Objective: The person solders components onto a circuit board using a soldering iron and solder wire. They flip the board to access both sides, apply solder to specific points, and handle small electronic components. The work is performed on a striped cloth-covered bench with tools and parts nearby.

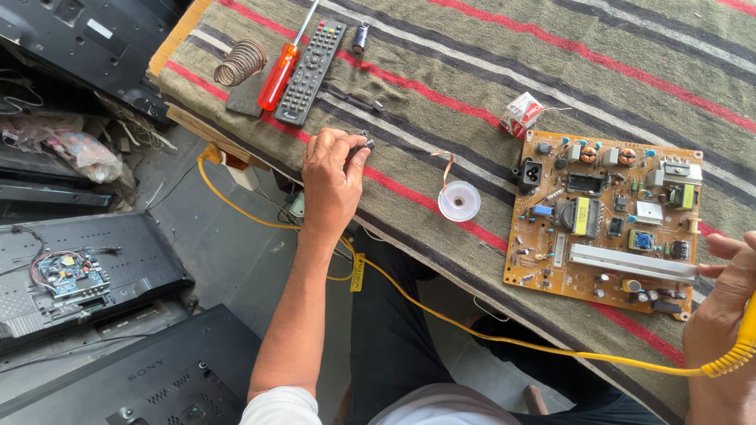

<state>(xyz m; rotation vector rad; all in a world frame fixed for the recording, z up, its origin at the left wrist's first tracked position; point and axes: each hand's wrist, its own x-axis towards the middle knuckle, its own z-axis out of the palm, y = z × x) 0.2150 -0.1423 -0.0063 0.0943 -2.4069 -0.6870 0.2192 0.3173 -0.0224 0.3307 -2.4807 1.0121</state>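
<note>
We see the left hand (331,177) reached out over the striped cloth of the counter (472,71), its fingertips pinched closed on a small dark component (367,144) — too small for us to say just what kind, though it looks like a little cylinder with leads. It sits at about one o'clock from the knuckles, just clear of the cloth or barely touching it; we cannot tell which.

We judge it very light, stiff in the body, and easy to drop or roll; thin leads would bend readily, so the body is the place to hold.

The right hand (720,315) is at the picture's right edge, at four o'clock from the circuit board (606,212). Its grip looks curled about something joined to the coiled yellow cord (551,350), but the tool itself is hidden, so we cannot tell how it is held.

At ten o'clock from the left hand lie a black remote (309,75), an orange-handled screwdriver (279,75) and a wire coil stand (240,63) — all well apart from it. A white spool (459,201) rests between hand and board.
</note>
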